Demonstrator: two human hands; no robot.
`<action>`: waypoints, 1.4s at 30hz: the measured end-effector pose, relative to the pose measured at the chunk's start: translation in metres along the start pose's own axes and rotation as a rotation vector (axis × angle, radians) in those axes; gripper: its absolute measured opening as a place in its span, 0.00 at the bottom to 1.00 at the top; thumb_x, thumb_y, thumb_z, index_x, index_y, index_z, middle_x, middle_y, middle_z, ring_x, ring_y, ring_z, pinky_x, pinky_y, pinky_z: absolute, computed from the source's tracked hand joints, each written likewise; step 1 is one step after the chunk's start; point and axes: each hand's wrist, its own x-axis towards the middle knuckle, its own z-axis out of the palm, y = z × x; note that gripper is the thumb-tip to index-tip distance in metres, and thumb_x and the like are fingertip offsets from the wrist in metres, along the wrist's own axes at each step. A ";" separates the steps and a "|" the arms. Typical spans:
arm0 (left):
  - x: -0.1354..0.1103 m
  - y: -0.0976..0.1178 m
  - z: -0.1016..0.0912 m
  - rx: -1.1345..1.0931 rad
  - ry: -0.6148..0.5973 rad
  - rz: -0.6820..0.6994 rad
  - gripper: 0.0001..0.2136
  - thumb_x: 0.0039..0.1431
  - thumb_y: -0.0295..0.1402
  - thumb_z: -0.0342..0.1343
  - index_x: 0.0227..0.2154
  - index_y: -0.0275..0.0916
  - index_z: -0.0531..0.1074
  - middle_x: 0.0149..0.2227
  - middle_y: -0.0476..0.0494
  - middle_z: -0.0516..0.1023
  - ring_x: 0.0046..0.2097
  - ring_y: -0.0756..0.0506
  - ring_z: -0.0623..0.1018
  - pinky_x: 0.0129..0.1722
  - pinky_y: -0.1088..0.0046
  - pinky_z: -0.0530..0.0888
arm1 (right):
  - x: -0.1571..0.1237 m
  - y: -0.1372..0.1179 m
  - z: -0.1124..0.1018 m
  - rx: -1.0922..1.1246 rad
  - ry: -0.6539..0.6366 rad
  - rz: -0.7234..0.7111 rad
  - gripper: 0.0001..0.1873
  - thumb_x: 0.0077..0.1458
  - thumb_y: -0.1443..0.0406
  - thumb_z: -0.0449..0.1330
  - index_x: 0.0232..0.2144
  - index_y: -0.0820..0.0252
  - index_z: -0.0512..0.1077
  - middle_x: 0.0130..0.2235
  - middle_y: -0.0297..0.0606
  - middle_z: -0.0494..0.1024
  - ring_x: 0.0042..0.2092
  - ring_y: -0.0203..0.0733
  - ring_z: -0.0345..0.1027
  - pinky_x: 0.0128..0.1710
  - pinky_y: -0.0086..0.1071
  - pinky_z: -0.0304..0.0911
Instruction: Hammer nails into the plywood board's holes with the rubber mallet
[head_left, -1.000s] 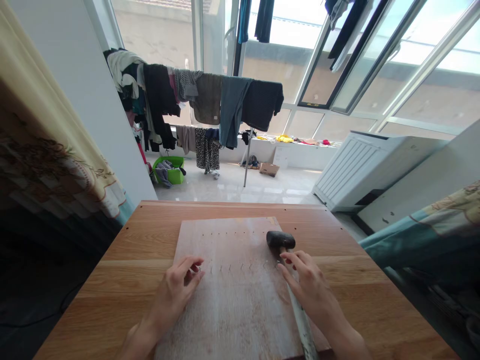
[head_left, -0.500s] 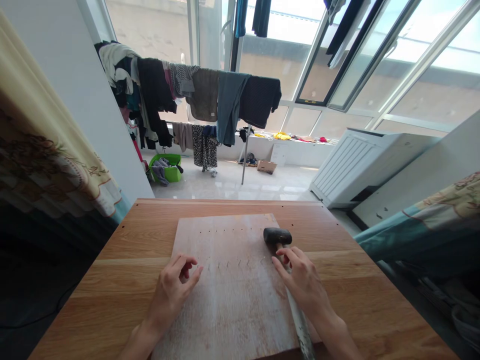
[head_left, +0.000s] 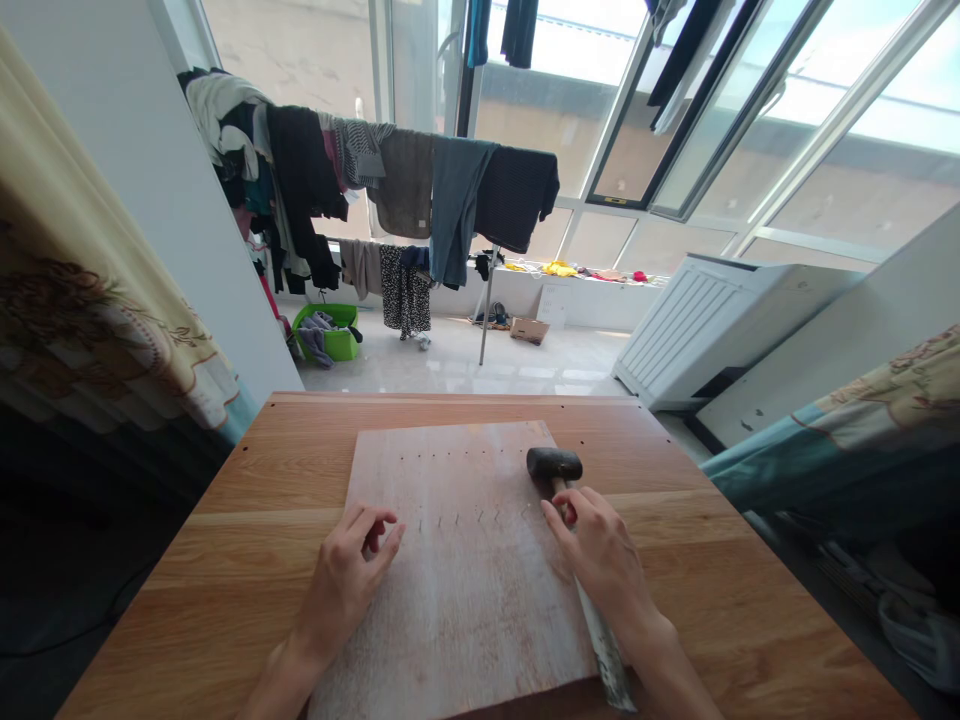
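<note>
A whitish, worn wooden board point(head_left: 465, 620) lies on the table. A row of thin nails point(head_left: 459, 519) stands up across its middle, some of them leaning. Farther up runs a row of small dark dots point(head_left: 466, 453). My left hand point(head_left: 349, 570) is at the board's left side, fingers loosely curled, thumb apart from them, nothing held. Along the board's right edge lies a hammer point(head_left: 555, 463) with a black head and a worn pale handle. Over that handle hovers or rests my right hand point(head_left: 600, 550), its thumb and index finger a little apart, not wrapped around it.
The wooden table point(head_left: 712, 570) extends around the board. Beyond its far edge are a clothes rack with hanging laundry point(head_left: 405, 185), a green basket point(head_left: 343, 345) and a small cardboard box point(head_left: 529, 331). A white cabinet point(head_left: 720, 320) stands at right; curtains point(head_left: 97, 260) hang on both sides.
The view has shifted slightly, showing more of the board's near edge. My right thumb and fingers have moved a little; the hammer and left hand stay nearly in place.
</note>
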 end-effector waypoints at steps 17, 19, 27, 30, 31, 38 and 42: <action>0.001 0.003 -0.002 -0.039 -0.028 -0.024 0.13 0.67 0.41 0.53 0.32 0.41 0.77 0.28 0.48 0.75 0.28 0.48 0.76 0.30 0.73 0.76 | 0.003 -0.004 0.002 -0.138 -0.016 0.049 0.14 0.64 0.57 0.57 0.26 0.55 0.71 0.29 0.36 0.73 0.32 0.45 0.69 0.32 0.35 0.55; 0.001 0.003 -0.002 -0.041 -0.028 -0.021 0.13 0.67 0.40 0.53 0.31 0.41 0.77 0.28 0.48 0.75 0.28 0.48 0.76 0.30 0.73 0.76 | 0.003 -0.005 0.001 -0.147 -0.022 0.048 0.15 0.64 0.58 0.57 0.26 0.55 0.70 0.29 0.36 0.73 0.31 0.45 0.68 0.32 0.35 0.54; 0.000 0.002 -0.001 -0.048 -0.020 -0.016 0.12 0.67 0.39 0.54 0.31 0.41 0.76 0.28 0.49 0.75 0.28 0.48 0.77 0.31 0.73 0.76 | 0.003 -0.005 0.001 -0.153 -0.034 0.042 0.15 0.64 0.57 0.57 0.26 0.55 0.70 0.29 0.36 0.74 0.31 0.45 0.68 0.32 0.35 0.54; 0.001 0.001 -0.001 -0.046 -0.021 -0.015 0.12 0.68 0.40 0.54 0.31 0.41 0.76 0.28 0.49 0.75 0.29 0.47 0.77 0.31 0.73 0.76 | 0.004 -0.005 0.002 -0.147 -0.032 0.040 0.15 0.64 0.58 0.57 0.26 0.55 0.70 0.30 0.36 0.74 0.31 0.44 0.68 0.32 0.35 0.54; 0.001 0.001 -0.001 -0.045 -0.024 -0.017 0.12 0.68 0.40 0.54 0.31 0.41 0.76 0.29 0.49 0.75 0.29 0.47 0.77 0.31 0.73 0.76 | 0.004 -0.005 0.002 -0.146 -0.030 0.041 0.15 0.64 0.58 0.57 0.26 0.55 0.71 0.29 0.36 0.74 0.31 0.44 0.69 0.32 0.35 0.54; 0.000 0.001 -0.001 -0.059 -0.036 -0.039 0.13 0.67 0.41 0.53 0.31 0.41 0.76 0.29 0.48 0.76 0.30 0.46 0.78 0.32 0.72 0.76 | 0.002 -0.004 0.004 -0.140 -0.007 0.022 0.15 0.64 0.58 0.56 0.26 0.55 0.72 0.30 0.37 0.75 0.32 0.46 0.70 0.33 0.36 0.56; 0.001 0.003 -0.002 -0.068 -0.044 -0.049 0.12 0.67 0.41 0.53 0.31 0.42 0.76 0.29 0.48 0.76 0.30 0.46 0.78 0.32 0.71 0.76 | 0.001 -0.005 0.005 -0.144 0.004 0.017 0.15 0.65 0.59 0.55 0.26 0.55 0.72 0.30 0.37 0.75 0.32 0.45 0.70 0.32 0.35 0.56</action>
